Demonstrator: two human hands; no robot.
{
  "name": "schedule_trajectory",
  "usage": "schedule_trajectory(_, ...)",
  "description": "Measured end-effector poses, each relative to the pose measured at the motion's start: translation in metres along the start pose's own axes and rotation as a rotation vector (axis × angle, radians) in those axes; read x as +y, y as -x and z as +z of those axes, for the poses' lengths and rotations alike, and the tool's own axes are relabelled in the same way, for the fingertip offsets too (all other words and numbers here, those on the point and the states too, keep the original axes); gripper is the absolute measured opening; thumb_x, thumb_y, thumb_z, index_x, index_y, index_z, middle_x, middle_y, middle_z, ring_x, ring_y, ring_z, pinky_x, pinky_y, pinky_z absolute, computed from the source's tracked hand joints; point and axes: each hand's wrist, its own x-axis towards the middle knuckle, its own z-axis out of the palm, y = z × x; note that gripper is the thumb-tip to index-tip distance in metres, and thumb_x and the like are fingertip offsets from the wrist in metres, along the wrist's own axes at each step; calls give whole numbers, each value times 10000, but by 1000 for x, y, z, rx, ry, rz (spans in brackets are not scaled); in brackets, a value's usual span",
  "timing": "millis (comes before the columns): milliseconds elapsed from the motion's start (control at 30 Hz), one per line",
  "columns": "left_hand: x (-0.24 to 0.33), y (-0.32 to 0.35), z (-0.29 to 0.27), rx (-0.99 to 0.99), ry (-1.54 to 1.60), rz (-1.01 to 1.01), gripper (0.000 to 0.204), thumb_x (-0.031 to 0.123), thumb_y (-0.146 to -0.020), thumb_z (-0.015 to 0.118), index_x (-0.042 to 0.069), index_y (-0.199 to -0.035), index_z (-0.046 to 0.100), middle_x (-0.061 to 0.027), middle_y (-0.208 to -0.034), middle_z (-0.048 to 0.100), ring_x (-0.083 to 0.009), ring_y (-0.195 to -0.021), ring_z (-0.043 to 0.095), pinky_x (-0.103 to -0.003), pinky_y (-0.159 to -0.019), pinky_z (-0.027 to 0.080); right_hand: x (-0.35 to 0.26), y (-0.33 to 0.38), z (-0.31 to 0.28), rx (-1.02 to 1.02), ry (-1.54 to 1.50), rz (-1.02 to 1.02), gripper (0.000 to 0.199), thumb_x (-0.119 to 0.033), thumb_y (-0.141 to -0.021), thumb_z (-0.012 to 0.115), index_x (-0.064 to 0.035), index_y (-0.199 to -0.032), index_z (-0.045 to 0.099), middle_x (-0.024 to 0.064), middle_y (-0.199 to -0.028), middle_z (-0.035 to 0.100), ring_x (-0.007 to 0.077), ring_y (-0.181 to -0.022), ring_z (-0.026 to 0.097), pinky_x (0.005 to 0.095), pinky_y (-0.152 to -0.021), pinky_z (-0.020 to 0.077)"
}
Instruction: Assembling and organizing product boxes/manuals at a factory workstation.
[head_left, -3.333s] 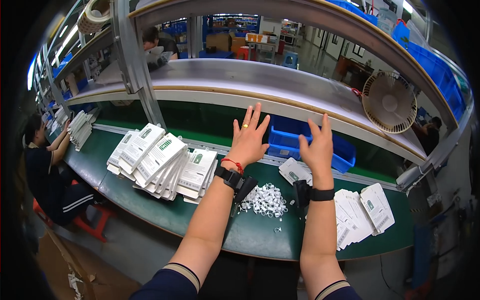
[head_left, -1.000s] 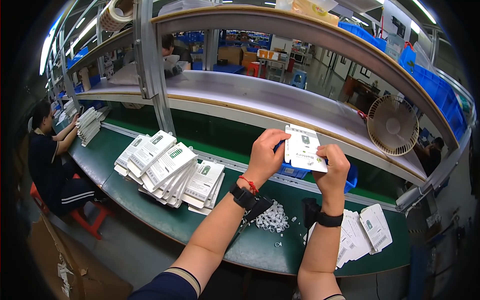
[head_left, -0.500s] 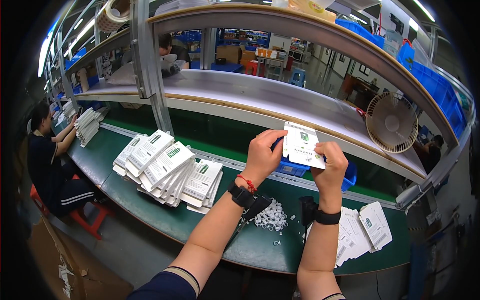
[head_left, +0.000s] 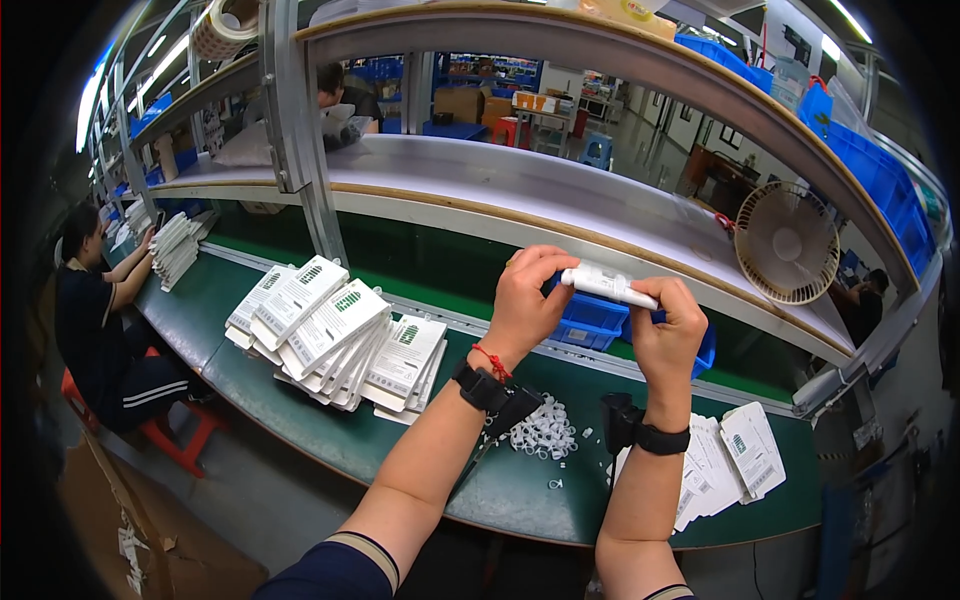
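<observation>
A flat white cardboard box [head_left: 604, 285] with green and dark print is held up edge-on above the bench. My left hand [head_left: 527, 308] pinches its left end, and the fingers of my right hand [head_left: 668, 328] close on its right end. Below, between my forearms, lies a heap of small whitish plastic ring-shaped pieces [head_left: 545, 430]. Left of my left forearm are leaning stacks of filled-looking white boxes [head_left: 335, 318]. Beside my right wrist, flattened-looking white boxes [head_left: 752, 452] fan out on the bench.
Blue bins [head_left: 588, 326] stand behind my hands on the green bench [head_left: 520, 500]. A long shelf [head_left: 450, 178] runs across behind, with a round fan cage [head_left: 787, 243] at its right. A co-worker [head_left: 95, 310] sits far left, near an open carton [head_left: 120, 520].
The box has turned from showing its broad printed face to showing its narrow edge. Both hands still hold it, and my right hand has shifted slightly right.
</observation>
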Motion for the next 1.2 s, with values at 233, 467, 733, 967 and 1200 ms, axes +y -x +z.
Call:
schedule_trajectory(233, 3, 3, 1, -101, 598, -445, 155, 70, -818, 632, -6, -953, 633, -59, -780, 664, -107, -668, 591, -244, -633, 475, 3, 5, 4, -26, -165, 407, 123, -69, -805, 659, 28, -765, 595, 44, -596, 580, 50, -499, 465, 220, -466, 373)
schedule_trajectory(467, 3, 1, -7, -390, 730, -903, 239, 126, -847, 617, -36, -1021, 587, -40, -665, 623, -61, -454, 525, -201, -360, 362, 37, 17, 11, -216, -482, 935, 234, -191, -886, 585, 3, -755, 602, 17, -570, 565, 48, -401, 449, 197, -362, 316)
schedule_trajectory(733, 4, 2, -6, -420, 783, -1003, 207, 185, -855, 627, -12, -919, 625, -28, -669, 623, -54, -512, 559, -194, -413, 414, 63, 32, 28, -84, -701, 991, 247, -198, -887, 589, 7, -753, 613, 26, -578, 570, 73, -410, 470, 209, -365, 341)
schedule_trajectory(967, -3, 6, -3, -402, 771, -1017, 167, 146, -858, 613, -16, -823, 631, -62, -718, 642, -93, -563, 597, -216, -486, 470, 57, 31, 42, 106, -741, 913, 248, -204, -878, 604, 40, -886, 650, 38, -617, 598, 68, -456, 502, 208, -388, 368)
schedule_trajectory(1200, 4, 5, 1, -224, 846, -997, 162, 112, -836, 601, -45, -808, 630, -92, -749, 653, -113, -612, 611, -239, -531, 475, 40, 18, 9, -223, -567, 976, 258, -219, -847, 634, 11, -731, 645, 30, -558, 565, 64, -418, 463, 203, -368, 335)
